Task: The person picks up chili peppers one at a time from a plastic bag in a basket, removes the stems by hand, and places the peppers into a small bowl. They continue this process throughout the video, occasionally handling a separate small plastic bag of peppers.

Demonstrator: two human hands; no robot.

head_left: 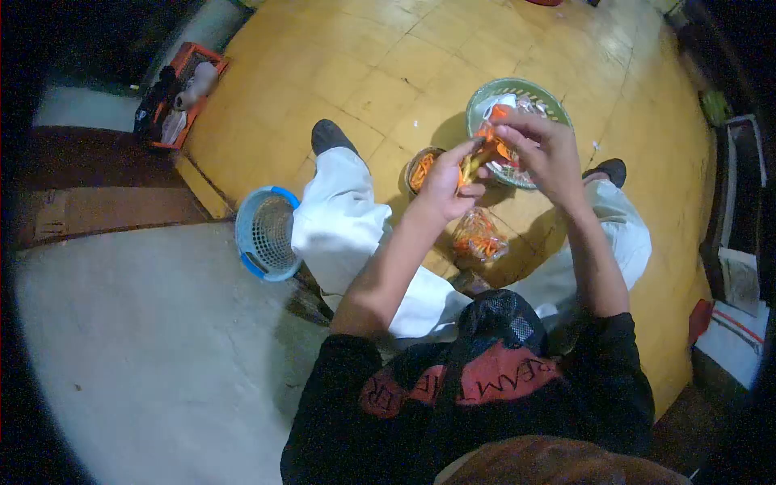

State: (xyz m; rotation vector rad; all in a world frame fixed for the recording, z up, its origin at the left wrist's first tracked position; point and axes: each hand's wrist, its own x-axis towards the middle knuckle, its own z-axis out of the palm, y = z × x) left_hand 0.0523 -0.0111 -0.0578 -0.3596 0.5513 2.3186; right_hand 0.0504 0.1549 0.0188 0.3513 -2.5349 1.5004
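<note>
Held up in front of me, a small bundle (pixel 472 166) of slim yellow-green and orange pieces lies in my left hand (pixel 449 184), whose fingers are curled round it. My right hand (pixel 546 152) pinches a bright orange piece (pixel 499 147) just beside it; clear plastic seems to shine there. Behind both hands is a green basket (pixel 517 87) holding white and orange packets, partly covered by my right hand. A round bowl of orange strips (pixel 422 170) sits left of my left hand. Below the hands, a clear plastic bag (pixel 478 237) of orange strips rests on the floor.
A blue perforated basket (pixel 268 234) stands beside my left leg, at the edge of the grey floor (pixel 153 339). Farther left is a red crate (pixel 191 61) with dark and pale items. Yellow tiles (pixel 372 61) spread ahead, and a white box (pixel 734 339) lies far right.
</note>
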